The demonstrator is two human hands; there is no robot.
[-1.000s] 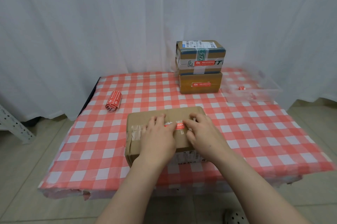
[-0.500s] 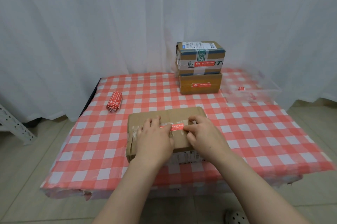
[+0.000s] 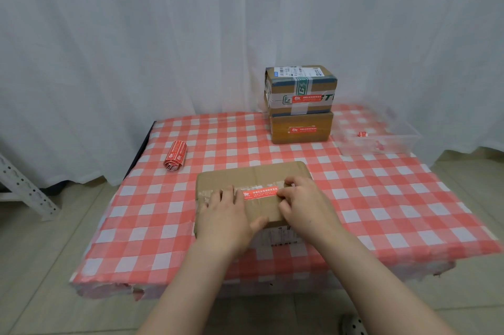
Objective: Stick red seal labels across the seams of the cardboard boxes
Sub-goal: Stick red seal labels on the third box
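Here, at the front of the checkered table (image 3: 381, 198), near cardboard box (image 3: 253, 173) with red seal label (image 3: 260, 194) lying flat along its taped seam. Left hand (image 3: 226, 214) spread flat on the box top, fingers straight, tips at the label's left end. Right hand (image 3: 305, 206) with bent fingers on the label's right end; pinching or only pressing, cannot tell.
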